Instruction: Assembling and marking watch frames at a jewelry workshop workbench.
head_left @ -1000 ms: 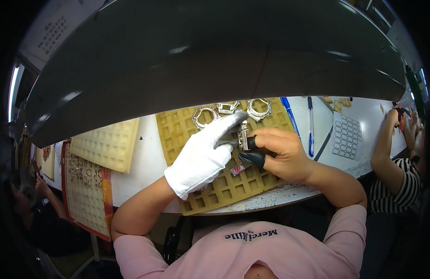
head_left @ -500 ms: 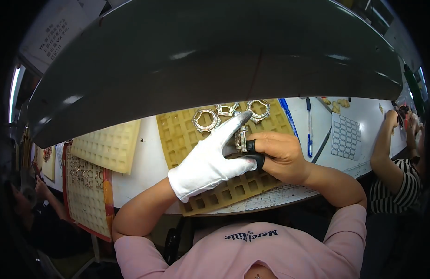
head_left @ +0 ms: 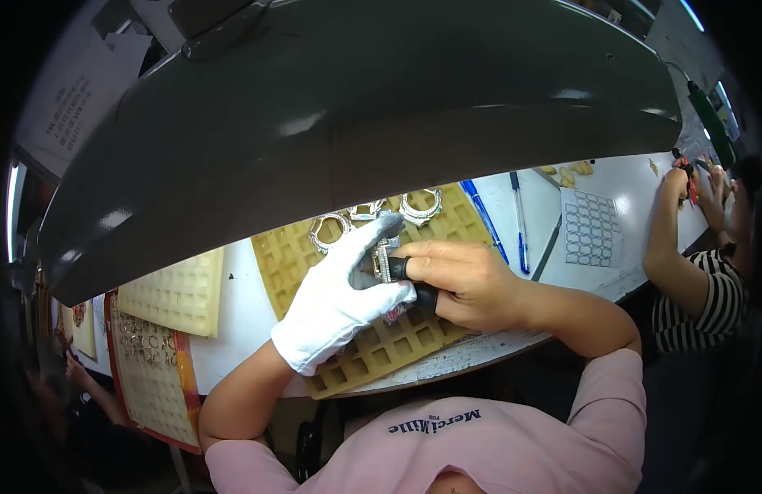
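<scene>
My left hand [head_left: 340, 292] wears a white cloth glove, its fingertips darkened. Between its thumb and fingers is a silvery watch case [head_left: 381, 262] set with small stones, seen partly edge-on. My right hand [head_left: 480, 280] is bare except for black covers on the thumb and index finger, and these press against the same piece. A small pinkish spot shows just below the gloved thumb; what it is I cannot make out. Beyond the hands, one round silvery watch case [head_left: 315, 235], a squarish metal part [head_left: 367, 211] and another round watch case [head_left: 420, 221] lie on a yellowish pocketed tray [head_left: 381, 358].
A dark lamp hood [head_left: 356, 107] hangs low over the bench. Right of the tray lie blue pens [head_left: 520, 222] and a sheet of small cells [head_left: 591, 226]. At left are a pale tray [head_left: 179, 292] and a red-edged tray [head_left: 154, 387] of metal parts. Co-workers sit on both sides.
The whole view has shifted, so bench and hands sit further left in the picture. Both hands keep hold of the watch case, which looks slightly turned. The pinkish spot now shows under the gloved thumb.
</scene>
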Motion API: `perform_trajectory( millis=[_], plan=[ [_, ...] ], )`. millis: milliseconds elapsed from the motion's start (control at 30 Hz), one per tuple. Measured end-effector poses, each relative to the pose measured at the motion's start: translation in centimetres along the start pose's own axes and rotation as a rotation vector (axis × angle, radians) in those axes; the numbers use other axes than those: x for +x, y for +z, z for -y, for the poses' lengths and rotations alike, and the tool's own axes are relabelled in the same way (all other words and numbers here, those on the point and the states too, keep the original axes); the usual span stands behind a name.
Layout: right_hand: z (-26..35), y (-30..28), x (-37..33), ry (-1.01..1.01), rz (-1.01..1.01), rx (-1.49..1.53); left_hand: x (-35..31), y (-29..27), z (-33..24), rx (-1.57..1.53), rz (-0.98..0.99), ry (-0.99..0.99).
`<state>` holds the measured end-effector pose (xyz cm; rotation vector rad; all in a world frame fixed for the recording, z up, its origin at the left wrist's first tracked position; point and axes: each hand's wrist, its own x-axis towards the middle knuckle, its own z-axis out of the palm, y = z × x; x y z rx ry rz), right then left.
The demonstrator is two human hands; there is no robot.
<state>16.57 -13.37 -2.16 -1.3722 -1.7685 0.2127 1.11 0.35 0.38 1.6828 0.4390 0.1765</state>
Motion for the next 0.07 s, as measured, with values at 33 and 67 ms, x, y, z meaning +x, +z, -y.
perform_trajectory(
  millis=[33, 67],
  plan=[
    [-0.22, -0.28, -0.10, -0.010, -0.003, -0.038, -0.28, 0.32, -0.27, -0.231, 0.008, -0.048],
    [-1.16, -1.08, -0.24, -0.022, 0.044, -0.058, 0.04, 0.07, 0.46, -0.117, -0.004, 0.010]
  ],
)
